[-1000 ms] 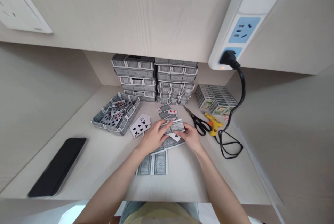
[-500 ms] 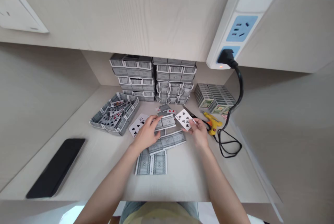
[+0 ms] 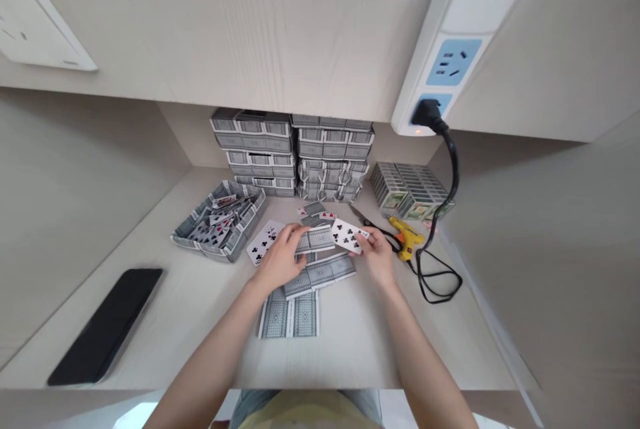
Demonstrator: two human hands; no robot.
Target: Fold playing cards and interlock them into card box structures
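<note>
My left hand (image 3: 283, 255) is closed on a strip of joined playing cards (image 3: 321, 239), their grey patterned backs facing up. Between the fingers of my right hand (image 3: 377, 254) is a single playing card (image 3: 347, 235), a club card face up, its left edge close against the strip's right end. I cannot tell whether the two touch. Below the hands lies another joined card strip (image 3: 330, 271), partly over a flat pair of cards (image 3: 290, 315). Face-up club cards (image 3: 263, 242) lie left of my left hand, partly hidden by it.
A card-built tray (image 3: 220, 222) holds loose cards. Stacked card boxes (image 3: 295, 149) stand behind, with packs of cards (image 3: 410, 189) at right. Near my right hand are scissors (image 3: 373, 223) and a yellow glue gun (image 3: 407, 237). A black cable (image 3: 453, 169) hangs from the power strip (image 3: 450, 55). A phone (image 3: 107, 325) lies left.
My right hand has turned the club card flatter and brought it slightly left, to the end of the strip. My left hand keeps its hold with little movement.
</note>
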